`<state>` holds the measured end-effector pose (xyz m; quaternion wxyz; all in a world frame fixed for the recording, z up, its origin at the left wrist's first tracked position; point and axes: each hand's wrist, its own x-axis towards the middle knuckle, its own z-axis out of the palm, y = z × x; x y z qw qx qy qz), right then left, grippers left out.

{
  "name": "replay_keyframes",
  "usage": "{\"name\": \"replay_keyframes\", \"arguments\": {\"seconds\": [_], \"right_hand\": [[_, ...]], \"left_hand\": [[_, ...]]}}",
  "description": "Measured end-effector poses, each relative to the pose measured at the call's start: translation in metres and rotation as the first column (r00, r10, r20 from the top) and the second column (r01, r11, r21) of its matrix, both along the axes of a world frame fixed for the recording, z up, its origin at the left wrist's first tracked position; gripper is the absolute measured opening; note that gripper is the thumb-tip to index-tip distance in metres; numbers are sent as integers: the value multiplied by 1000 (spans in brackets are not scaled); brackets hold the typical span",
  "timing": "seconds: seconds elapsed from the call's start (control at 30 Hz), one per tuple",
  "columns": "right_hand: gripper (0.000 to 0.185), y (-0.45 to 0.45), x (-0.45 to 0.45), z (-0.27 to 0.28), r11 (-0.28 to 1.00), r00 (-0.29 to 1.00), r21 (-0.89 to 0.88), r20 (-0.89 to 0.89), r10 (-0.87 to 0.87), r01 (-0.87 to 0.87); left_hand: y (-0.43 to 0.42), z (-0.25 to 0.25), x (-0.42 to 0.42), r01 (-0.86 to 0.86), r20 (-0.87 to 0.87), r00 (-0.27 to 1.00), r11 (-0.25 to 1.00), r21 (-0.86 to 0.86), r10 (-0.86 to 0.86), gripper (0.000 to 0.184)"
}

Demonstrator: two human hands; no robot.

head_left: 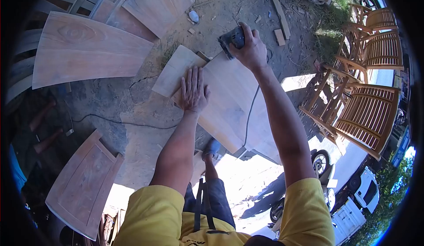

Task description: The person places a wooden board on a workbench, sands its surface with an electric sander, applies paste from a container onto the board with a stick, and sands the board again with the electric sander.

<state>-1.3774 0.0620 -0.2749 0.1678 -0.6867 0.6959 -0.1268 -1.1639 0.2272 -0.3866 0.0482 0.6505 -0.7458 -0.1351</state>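
Observation:
My left hand (194, 90) lies flat on a pale wooden panel (234, 98), its fingers stretched out near the panel's left edge. A smaller light board (176, 67) sits under or against that edge; how the two meet is partly hidden by my hand. My right hand (251, 49) is wrapped round a dark electric sander (231, 40) at the panel's far edge. Whether the sander's pad touches the wood I cannot tell. A thin power cord (252, 111) crosses the panel beside my right forearm.
Large wooden panels (88, 47) are stacked at the upper left, and a framed panel (86, 179) stands at the lower left. Slatted wooden chairs (366, 118) line the right side. A cable (119, 122) runs over the dusty ground. A motorcycle wheel (320, 163) shows behind my right arm.

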Motion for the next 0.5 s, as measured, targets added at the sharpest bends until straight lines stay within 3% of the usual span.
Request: {"name": "replay_keyframes", "arguments": {"seconds": [0.23,0.5], "right_hand": [[82,60,-26,-1,994,993,47,53,101,-104],[80,29,9,6,994,993,40,69,95,-98]], "left_hand": [[2,-4,0,-5,-5,1000,1000,8,5,80],[-1,-1,2,9,-11,1000,1000,3,-9,80]]}}
